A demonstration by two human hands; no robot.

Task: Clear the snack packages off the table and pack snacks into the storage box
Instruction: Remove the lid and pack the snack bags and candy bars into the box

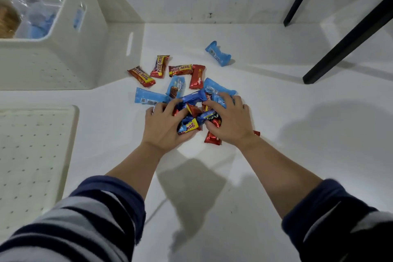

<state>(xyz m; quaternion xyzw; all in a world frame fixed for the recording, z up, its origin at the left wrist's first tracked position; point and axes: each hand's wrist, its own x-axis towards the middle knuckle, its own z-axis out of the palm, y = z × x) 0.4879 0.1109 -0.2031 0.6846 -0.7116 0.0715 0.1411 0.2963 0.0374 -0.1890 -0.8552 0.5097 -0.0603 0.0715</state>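
A heap of red and blue snack packages (194,116) lies on the white table (276,155). My left hand (163,127) and my right hand (229,123) close on the heap from both sides, fingers curled over the wrappers. More red bars (141,76) and blue packs (148,96) lie loose just beyond my hands. One blue pack (218,53) sits apart, farther back to the right. The white storage box (70,34) stands at the back left, holding a clear plastic bag with blue items.
A white perforated lid (32,155) lies flat at the left edge of the table. Black chair or stand legs (348,42) slant down at the back right. A white wall runs behind the table.
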